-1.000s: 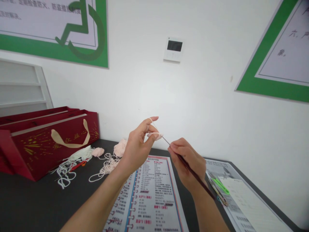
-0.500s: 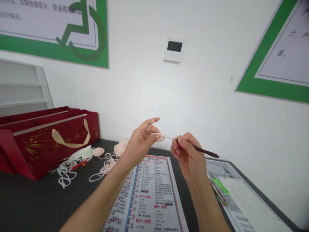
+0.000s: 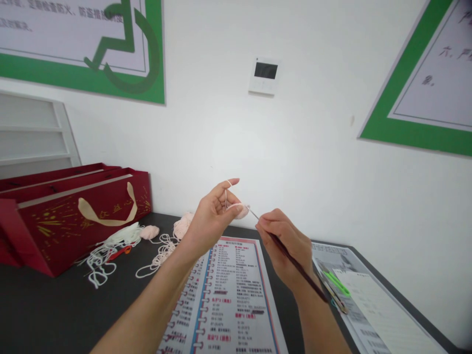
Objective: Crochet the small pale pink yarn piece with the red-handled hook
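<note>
Spiral-bound chart lying flat on the dark table, below both raised hands. Right hand, fingers closed pencil-fashion round the crochet hook. The hook's long axis runs from lower right, beside the wrist, up-left to the metal tip, which meets the pink crochet piece. Left hand pinches that piece between thumb and finger, its index raised with a yarn strand looped over it. Beyond lie loose pink yarn and a red gift bag, contents hidden.
</note>
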The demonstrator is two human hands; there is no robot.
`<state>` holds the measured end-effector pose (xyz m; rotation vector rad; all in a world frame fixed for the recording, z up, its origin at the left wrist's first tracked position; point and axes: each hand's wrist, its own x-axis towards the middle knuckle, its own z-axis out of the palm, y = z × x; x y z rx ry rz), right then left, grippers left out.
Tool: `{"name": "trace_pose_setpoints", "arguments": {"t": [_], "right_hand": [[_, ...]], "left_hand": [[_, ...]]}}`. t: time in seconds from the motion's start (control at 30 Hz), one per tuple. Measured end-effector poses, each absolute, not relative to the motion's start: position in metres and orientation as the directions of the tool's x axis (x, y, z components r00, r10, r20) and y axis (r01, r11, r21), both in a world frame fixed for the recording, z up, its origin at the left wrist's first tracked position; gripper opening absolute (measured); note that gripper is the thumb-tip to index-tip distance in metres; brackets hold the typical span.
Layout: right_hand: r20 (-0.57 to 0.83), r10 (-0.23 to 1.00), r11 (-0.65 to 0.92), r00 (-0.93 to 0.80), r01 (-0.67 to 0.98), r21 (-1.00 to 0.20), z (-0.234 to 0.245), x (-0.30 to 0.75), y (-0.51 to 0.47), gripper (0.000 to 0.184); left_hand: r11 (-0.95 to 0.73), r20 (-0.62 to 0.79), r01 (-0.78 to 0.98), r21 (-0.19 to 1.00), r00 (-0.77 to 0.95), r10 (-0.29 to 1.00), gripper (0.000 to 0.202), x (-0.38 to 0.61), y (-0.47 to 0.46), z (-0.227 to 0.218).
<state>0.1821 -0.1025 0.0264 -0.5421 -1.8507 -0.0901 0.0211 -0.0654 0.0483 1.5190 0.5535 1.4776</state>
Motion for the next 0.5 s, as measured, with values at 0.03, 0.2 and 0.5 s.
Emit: {"name": "trace_pose_setpoints", "arguments": {"t": [0.03, 0.2, 0.5], "right_hand": [[0.917, 0.287, 0.886, -0.276, 0.441, -0.144, 0.027, 0.182, -0.102, 0.021], [0.918, 0.212, 0.839, -0.334, 0.544, 0.004, 0.028, 0.175, -0.102, 0.021], [0.964, 0.242, 0.850, -0.110, 0.503, -0.156, 0.014, 0.166, -0.090, 0.023]], "left_hand": [[-0.486, 0.537, -0.266, 0.833, 0.175, 0.825, 0.055, 0.022, -0.066, 0.048], [-0.588, 0.612, -0.193, 0.786, 0.110, 0.783, 0.056, 0.025, -0.065, 0.042], [-0.720, 0.723, -0.071, 0.690, 0.109, 0.682, 0.057, 0.034, -0.073, 0.036]]}}
